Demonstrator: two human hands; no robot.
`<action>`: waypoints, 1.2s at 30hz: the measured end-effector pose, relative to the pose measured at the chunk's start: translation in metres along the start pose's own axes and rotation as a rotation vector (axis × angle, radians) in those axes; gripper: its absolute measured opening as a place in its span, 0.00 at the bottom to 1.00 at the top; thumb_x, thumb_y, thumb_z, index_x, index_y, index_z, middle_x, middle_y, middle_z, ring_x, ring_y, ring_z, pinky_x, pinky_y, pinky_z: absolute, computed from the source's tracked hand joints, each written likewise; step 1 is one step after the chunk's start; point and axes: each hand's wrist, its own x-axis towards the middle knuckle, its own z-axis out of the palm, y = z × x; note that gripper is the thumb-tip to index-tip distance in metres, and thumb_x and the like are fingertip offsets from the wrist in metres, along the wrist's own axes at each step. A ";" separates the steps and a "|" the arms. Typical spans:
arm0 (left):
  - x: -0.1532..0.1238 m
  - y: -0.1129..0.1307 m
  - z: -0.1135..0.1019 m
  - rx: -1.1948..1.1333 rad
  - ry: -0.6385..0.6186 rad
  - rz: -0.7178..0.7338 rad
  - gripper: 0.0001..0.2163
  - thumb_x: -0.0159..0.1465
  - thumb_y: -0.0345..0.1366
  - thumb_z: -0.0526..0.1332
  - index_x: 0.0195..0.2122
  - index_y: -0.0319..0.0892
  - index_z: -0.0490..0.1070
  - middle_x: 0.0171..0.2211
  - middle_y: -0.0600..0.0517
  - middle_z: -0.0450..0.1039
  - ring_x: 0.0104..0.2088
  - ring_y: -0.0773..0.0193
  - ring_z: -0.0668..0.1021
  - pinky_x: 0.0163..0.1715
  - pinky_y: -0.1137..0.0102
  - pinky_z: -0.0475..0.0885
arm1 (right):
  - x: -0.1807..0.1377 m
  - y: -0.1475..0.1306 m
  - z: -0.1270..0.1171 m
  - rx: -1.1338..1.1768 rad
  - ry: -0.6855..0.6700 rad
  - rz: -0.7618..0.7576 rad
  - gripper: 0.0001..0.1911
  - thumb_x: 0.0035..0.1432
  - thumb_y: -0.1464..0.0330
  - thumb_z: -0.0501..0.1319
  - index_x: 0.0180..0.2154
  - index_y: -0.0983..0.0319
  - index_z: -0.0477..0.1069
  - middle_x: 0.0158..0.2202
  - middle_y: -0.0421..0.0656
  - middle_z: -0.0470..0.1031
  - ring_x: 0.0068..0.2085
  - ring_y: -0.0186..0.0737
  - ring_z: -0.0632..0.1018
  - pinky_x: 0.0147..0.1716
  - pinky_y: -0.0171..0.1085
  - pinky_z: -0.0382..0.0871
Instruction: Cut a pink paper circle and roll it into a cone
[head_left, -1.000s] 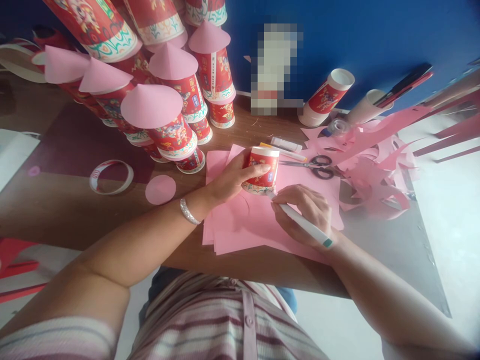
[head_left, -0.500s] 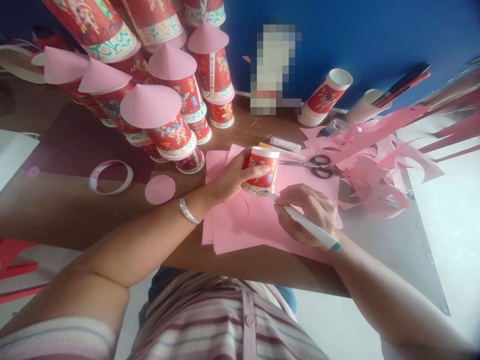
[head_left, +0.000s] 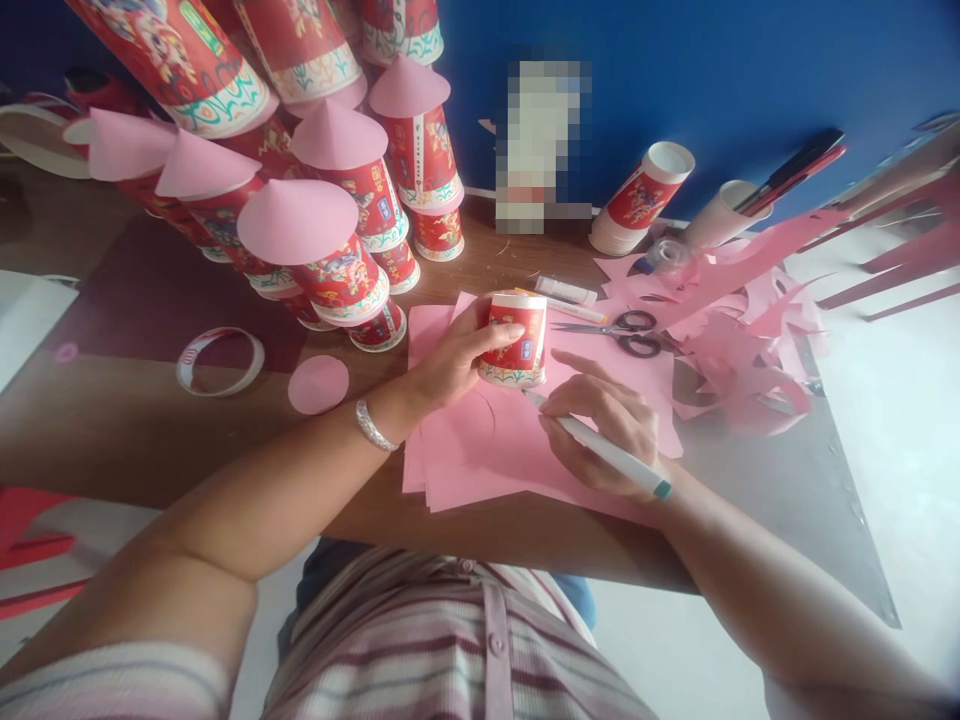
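Observation:
A red paper cup (head_left: pixel 514 345) with a white rim and green pattern near its base is gripped by my left hand (head_left: pixel 463 352), thumb across its front. Below and right of it, my right hand (head_left: pixel 607 425) holds a white marker (head_left: pixel 615 458) with a green end, its tip close to the cup's base; whether they touch I cannot tell. Under both hands lie stacked pink paper sheets (head_left: pixel 495 460), with a curved line showing on the top one. Scissors (head_left: pixel 626 332) rest on the sheets to the right, beside a glue stick (head_left: pixel 566 291).
Cup towers with pink paper cones (head_left: pixel 298 222) stand at the left. A tape-like ring (head_left: pixel 220 361) and a pink disc (head_left: pixel 319 385) lie on the table. Pink scraps (head_left: pixel 739 350), a tape roll (head_left: pixel 670 254), stacked cups (head_left: pixel 643 198) and a pen holder (head_left: pixel 727 215) are at the right.
My left hand has raised the cup slightly off the sheets and shifted it left. My right hand has drawn a little down and left with the marker, its index finger more extended.

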 end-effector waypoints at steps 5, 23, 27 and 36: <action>-0.003 0.001 0.000 -0.012 -0.010 -0.051 0.19 0.63 0.42 0.69 0.51 0.41 0.72 0.43 0.46 0.79 0.43 0.56 0.82 0.43 0.62 0.79 | -0.003 0.001 0.002 0.052 -0.013 0.006 0.11 0.64 0.79 0.63 0.42 0.56 0.70 0.30 0.33 0.77 0.27 0.33 0.78 0.56 0.56 0.86; -0.001 0.000 -0.002 0.026 -0.034 -0.031 0.21 0.62 0.44 0.75 0.51 0.41 0.73 0.42 0.48 0.78 0.40 0.60 0.81 0.42 0.66 0.77 | -0.003 0.000 0.002 0.064 0.017 -0.029 0.14 0.62 0.79 0.64 0.45 0.56 0.71 0.31 0.35 0.78 0.28 0.35 0.79 0.56 0.55 0.86; 0.000 0.000 -0.001 0.015 -0.053 -0.027 0.17 0.63 0.43 0.72 0.48 0.40 0.74 0.39 0.48 0.78 0.38 0.59 0.81 0.41 0.65 0.77 | -0.002 0.000 0.000 -0.024 0.037 -0.019 0.15 0.62 0.80 0.64 0.44 0.56 0.71 0.30 0.34 0.79 0.27 0.35 0.80 0.51 0.52 0.88; 0.000 0.000 0.000 0.037 -0.041 -0.029 0.17 0.62 0.43 0.72 0.47 0.39 0.74 0.38 0.47 0.79 0.37 0.61 0.81 0.38 0.68 0.76 | -0.001 -0.001 0.000 -0.143 0.043 0.003 0.12 0.63 0.80 0.64 0.42 0.57 0.69 0.29 0.38 0.78 0.29 0.38 0.82 0.29 0.36 0.80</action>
